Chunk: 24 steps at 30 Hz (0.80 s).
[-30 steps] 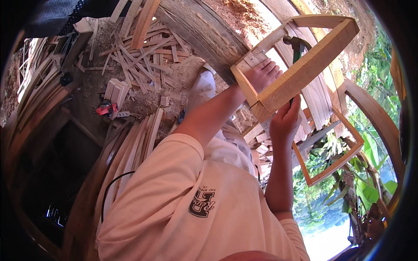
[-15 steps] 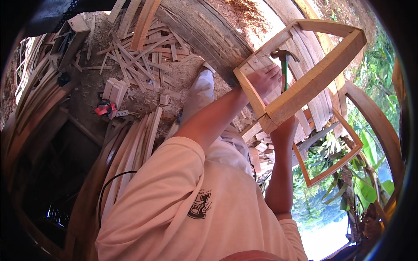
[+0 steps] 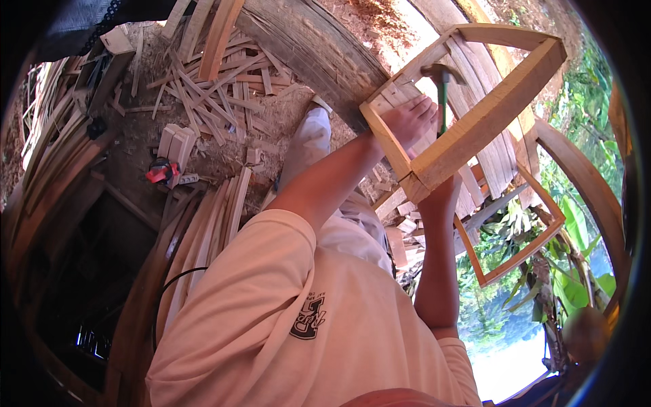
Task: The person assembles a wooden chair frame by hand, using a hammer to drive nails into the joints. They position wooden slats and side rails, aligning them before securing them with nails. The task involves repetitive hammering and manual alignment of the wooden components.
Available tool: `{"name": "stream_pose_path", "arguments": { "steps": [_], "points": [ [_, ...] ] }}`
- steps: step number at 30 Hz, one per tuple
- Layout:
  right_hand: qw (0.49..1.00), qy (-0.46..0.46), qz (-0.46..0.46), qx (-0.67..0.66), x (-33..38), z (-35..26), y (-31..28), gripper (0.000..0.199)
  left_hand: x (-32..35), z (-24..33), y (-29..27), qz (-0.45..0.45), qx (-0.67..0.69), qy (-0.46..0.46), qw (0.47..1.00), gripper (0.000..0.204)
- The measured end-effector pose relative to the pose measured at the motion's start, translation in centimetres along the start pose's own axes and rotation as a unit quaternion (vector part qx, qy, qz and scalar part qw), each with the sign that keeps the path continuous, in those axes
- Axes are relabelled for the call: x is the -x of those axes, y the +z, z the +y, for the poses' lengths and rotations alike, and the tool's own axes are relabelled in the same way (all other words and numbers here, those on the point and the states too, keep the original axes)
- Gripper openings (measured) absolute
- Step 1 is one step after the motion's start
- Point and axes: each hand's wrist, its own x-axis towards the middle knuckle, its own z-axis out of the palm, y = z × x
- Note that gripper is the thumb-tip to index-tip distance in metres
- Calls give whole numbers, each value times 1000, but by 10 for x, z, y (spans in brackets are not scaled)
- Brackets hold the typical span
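Hammer (image 3: 443, 74) has shifted left in frame (image 3: 489, 114) opening, so nearer left hand (image 3: 412, 122), grip unclear; right hand (image 3: 442, 192), part-hidden, grips hammer.

Hammer (image 3: 443, 73) in wooden frame's (image 3: 491, 110) opening; scrap sticks (image 3: 234, 76) left, second frame (image 3: 522, 256) right.

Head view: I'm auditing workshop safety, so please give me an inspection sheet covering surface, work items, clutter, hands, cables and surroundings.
Surface: weathered planks beneath the wooden frame.
Work items: wooden frame, angled; green-handled hammer, its head seen within the frame's opening.
Clutter: wood strips heaped on the ground; red-and-black tool beside stacked blocks.
Hands: left hand over the frame's near end, exact contact unclear; right hand, partly hidden, appears to grip the hammer.
Cables: black cable near long boards; ends untraceable.
Surroundings: leafy plants and a second frame, right.
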Motion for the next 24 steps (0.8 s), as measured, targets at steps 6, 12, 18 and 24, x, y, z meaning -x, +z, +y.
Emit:
{"name": "stream_pose_path", "arguments": {
  "steps": [6, 12, 18, 24],
  "points": [
    [999, 34, 10, -14, 0, -4, -1, 24, 0, 2, -1, -3, 19, -13, 1000, 124],
    [993, -19, -109, 40, -1, 22, 0, 27, 0, 3, 3, -47, 26, -13, 998, 115],
    [999, -34, 5, -4, -1, 6, 10, 25, 4, 1, -2, -2, 14, -14, 1000, 95],
    [998, 21, -12, -50, -9, -9, -7, 24, 2, 0, 3, 4, -6, -9, 1000, 83]
  ]
}}
